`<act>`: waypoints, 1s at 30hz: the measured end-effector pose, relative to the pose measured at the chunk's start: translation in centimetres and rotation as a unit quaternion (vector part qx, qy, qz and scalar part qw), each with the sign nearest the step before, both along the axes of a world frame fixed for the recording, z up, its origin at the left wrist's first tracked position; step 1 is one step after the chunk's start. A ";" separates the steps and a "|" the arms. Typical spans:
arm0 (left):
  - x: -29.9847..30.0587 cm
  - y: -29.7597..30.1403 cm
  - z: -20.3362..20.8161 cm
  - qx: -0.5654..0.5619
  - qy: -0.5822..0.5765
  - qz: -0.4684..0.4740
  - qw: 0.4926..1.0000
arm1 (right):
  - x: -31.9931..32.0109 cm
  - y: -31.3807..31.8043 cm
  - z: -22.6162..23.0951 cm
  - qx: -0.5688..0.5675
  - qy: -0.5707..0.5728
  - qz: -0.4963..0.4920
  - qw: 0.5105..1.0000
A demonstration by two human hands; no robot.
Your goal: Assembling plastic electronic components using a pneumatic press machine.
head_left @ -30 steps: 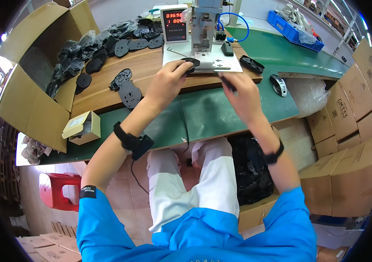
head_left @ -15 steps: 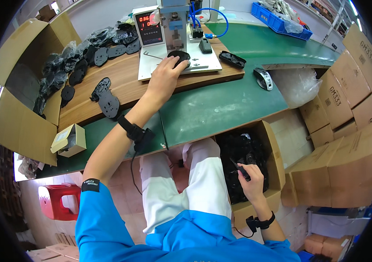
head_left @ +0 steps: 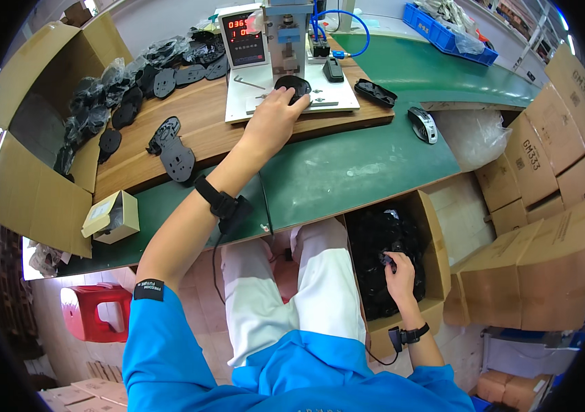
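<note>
Black shell [head_left: 295,84] lies at twelve o'clock on the white base [head_left: 239,103], left hand [head_left: 277,117] fingers curled against it. At four o'clock, right hand [head_left: 400,275] fingers touch black parts [head_left: 375,240]; I can't tell if pinching. One seems placed, many remain.

Of the two hands, the left hand [head_left: 275,122] reaches forward, fingertips touching a rounded black part [head_left: 294,86] on the white base plate [head_left: 239,103] of a press [head_left: 287,42], which stands just beyond it. The right hand [head_left: 401,276] is lower and nearer the body, inside an open carton [head_left: 435,240], its fingers at the heaped black pieces [head_left: 375,240]; whether it grips one is unclear. Left of the left hand, flat black plates [head_left: 177,161] lie on a wooden board [head_left: 138,168]. Right of it, a silver-and-black shell [head_left: 422,125] rests on the green surface [head_left: 347,165].
</note>
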State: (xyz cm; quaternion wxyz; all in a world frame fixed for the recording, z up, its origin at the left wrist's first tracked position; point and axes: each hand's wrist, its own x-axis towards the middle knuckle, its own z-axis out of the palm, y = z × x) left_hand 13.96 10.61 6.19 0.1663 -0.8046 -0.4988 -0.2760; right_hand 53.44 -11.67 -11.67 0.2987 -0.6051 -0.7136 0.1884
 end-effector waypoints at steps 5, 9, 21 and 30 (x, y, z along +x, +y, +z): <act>-1.0 -0.3 0.3 -0.008 0.061 -0.004 0.998 | 1.8 0.6 -3.8 -0.010 -0.072 -0.047 0.996; -0.8 -0.2 0.3 -0.005 0.050 -0.014 0.999 | 2.4 0.7 -6.7 -0.114 -0.131 -0.039 0.984; -2.0 -0.9 0.4 -0.019 -0.019 -0.045 0.999 | -15.6 8.6 17.2 0.265 0.052 0.165 0.949; -0.8 -0.4 -0.2 -0.006 -0.116 -0.063 0.991 | -24.3 24.6 18.5 0.285 -0.142 0.190 0.929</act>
